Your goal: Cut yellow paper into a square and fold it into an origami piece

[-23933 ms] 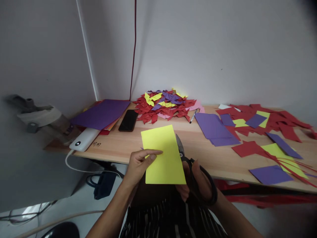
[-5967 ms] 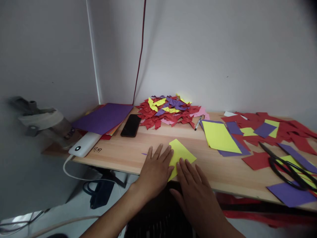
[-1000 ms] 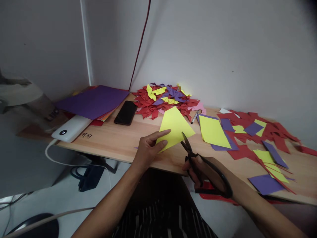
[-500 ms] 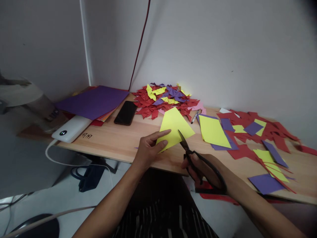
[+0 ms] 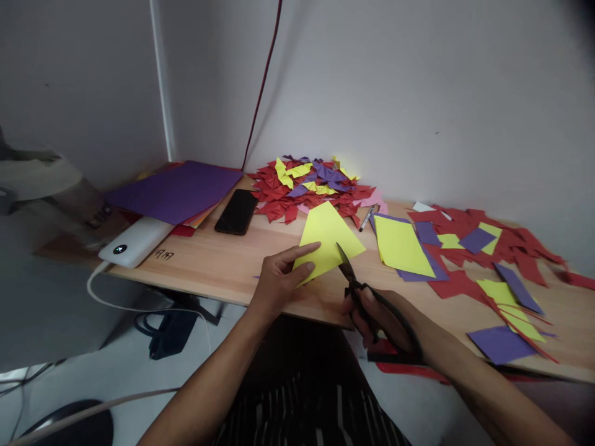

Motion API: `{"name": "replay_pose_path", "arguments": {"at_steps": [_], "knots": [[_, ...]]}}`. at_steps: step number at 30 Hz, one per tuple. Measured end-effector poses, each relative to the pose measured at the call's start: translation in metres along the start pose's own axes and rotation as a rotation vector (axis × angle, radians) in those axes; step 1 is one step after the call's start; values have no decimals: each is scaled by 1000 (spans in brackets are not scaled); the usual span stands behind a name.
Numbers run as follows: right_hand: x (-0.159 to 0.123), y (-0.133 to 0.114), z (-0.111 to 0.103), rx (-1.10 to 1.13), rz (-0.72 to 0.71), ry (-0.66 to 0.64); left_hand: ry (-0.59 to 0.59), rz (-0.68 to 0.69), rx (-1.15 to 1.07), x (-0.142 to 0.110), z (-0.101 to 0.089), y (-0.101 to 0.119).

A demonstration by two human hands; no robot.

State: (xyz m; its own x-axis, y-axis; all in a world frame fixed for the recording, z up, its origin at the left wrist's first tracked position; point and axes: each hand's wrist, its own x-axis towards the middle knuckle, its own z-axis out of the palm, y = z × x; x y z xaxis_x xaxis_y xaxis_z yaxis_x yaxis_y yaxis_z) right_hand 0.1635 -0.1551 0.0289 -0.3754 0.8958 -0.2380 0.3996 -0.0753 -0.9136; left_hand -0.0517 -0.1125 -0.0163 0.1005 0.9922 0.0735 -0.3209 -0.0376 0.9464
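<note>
A sheet of yellow paper (image 5: 328,232) is pinched at its left edge by my left hand (image 5: 279,275), thumb and forefinger on its face. My right hand (image 5: 372,313) is wrapped round the handles of black scissors (image 5: 346,266). The scissor blades sit across the lower right edge of the yellow paper, pointing up and left. Part of the paper's lower edge is hidden behind my left fingers. Beyond the sheet lies a heap of folded red, purple and yellow paper pieces (image 5: 320,179).
Yellow sheets (image 5: 402,244) lie on purple ones to the right, beside a marker (image 5: 366,218). Red scraps (image 5: 483,217) spread further right. Leftward are a black phone (image 5: 236,212), a white power bank (image 5: 134,241) with a cable and a purple sheet stack (image 5: 181,189). The desk edge runs below my wrists.
Both hands and the yellow paper stay almost in place. The scissors have shifted very slightly, and their handles look a little closer together.
</note>
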Motion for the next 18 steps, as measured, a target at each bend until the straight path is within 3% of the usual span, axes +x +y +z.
{"name": "replay_pose_path", "arguments": {"at_steps": [12,18], "knots": [[-1,-1,-3,40,-8,-47,-5,1,2,0,0,1],[-1,4,-3,67,9,-12,-1,2,3,1,-1,0]]}}
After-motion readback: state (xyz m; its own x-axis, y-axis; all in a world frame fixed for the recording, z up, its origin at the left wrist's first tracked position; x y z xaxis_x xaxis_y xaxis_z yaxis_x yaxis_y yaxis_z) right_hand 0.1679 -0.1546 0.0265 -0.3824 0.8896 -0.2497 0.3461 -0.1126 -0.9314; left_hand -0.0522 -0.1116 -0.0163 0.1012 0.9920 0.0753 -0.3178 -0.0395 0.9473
